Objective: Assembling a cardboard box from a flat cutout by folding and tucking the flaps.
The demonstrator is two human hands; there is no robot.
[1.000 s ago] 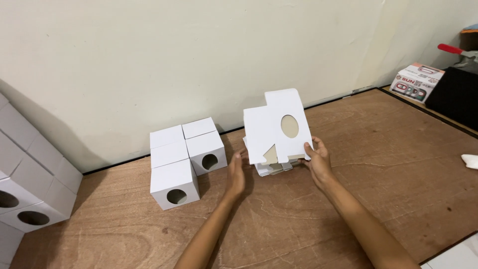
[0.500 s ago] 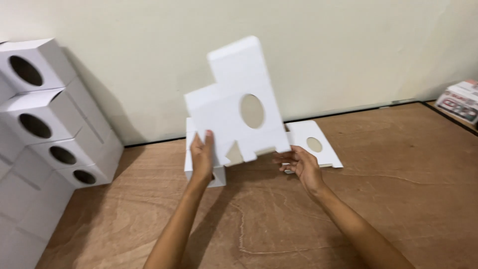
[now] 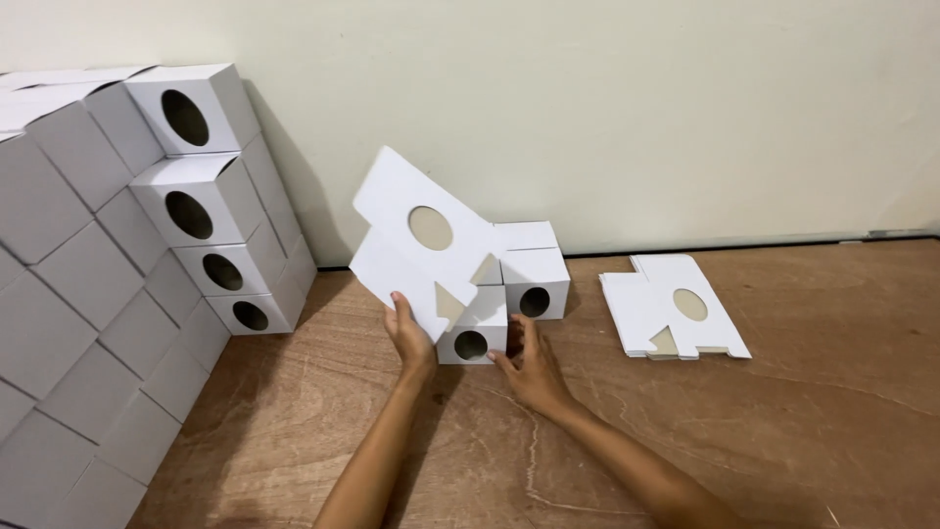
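My left hand [image 3: 409, 331] grips the lower edge of a flat white carton blank [image 3: 421, 240] with a round hole, held tilted up above the wooden floor. My right hand [image 3: 534, 364] has its fingers spread and touches the front of a small folded white box [image 3: 474, 338] with a round hole. Two more folded boxes [image 3: 534, 279] sit just behind it against the wall. The blank partly hides the boxes' left side.
A large pile of folded white boxes [image 3: 127, 255] with round holes leans against the wall at left. A stack of flat blanks [image 3: 671, 315] lies on the wooden floor [image 3: 803, 421] to the right. The pale wall [image 3: 587, 108] runs along the back.
The view has swung so the pile at left and the small boxes show. My right hand has let go of the blank and moved down to the small box; my left hand tilted the blank left.
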